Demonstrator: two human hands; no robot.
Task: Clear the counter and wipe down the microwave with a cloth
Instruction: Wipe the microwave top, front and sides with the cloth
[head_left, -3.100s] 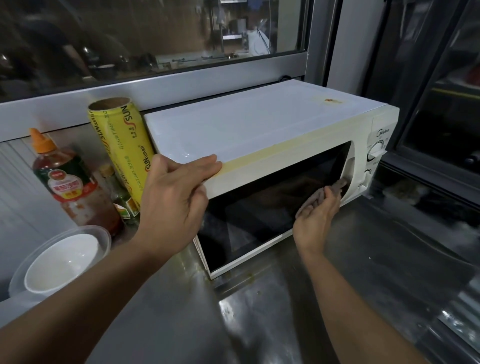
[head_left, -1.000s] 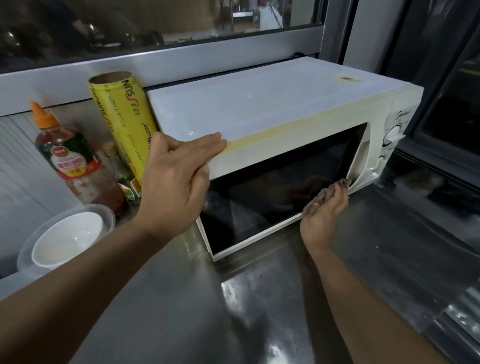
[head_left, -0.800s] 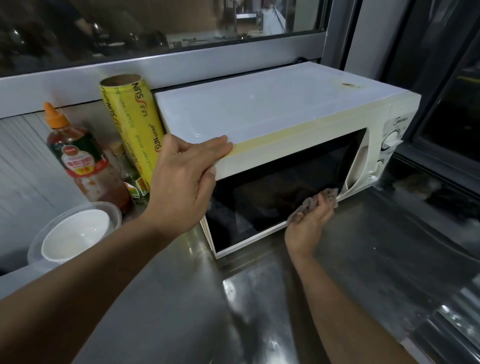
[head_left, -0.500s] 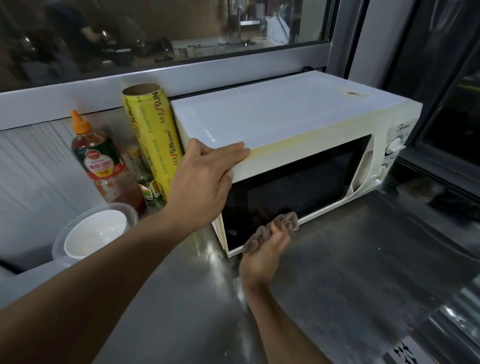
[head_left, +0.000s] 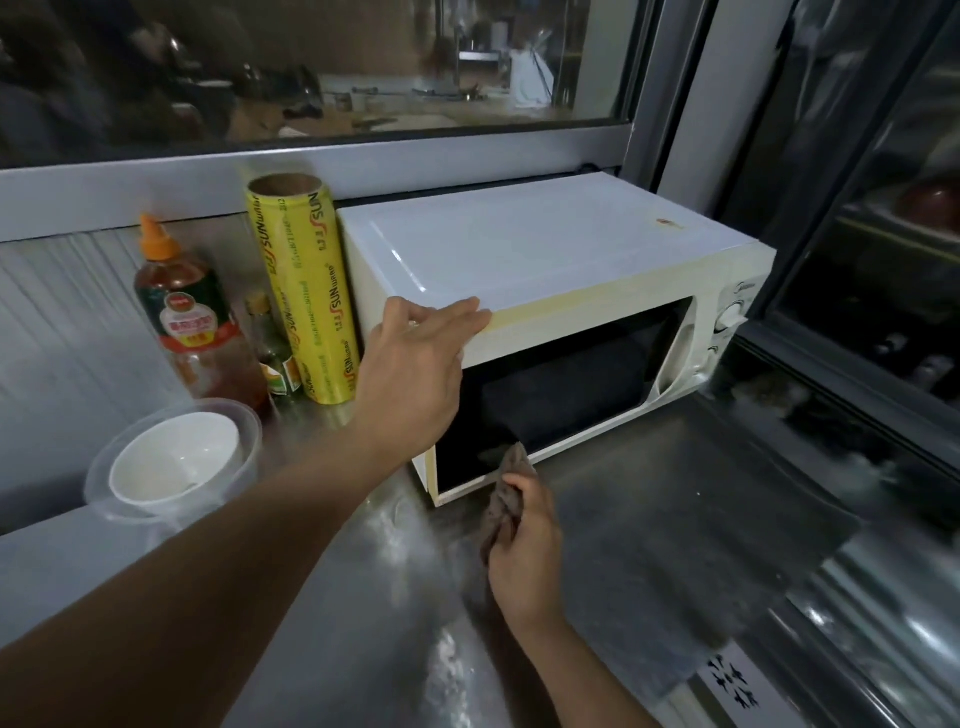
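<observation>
Your right hand (head_left: 524, 545) dragged the cloth (head_left: 503, 501) (bunched in curled fingers) from the door's handle side to its lower-left corner. Left hand (head_left: 415, 374), fingers flat, stayed braced on the microwave (head_left: 545, 249). Door pass looked finished.

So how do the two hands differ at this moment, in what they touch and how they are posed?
The left hand lies across the microwave at its top front corner, fingers fairly straight; the right hand curls around a brown cloth. The left sits high, the right low by the door's bottom corner. Both are bare.
</observation>
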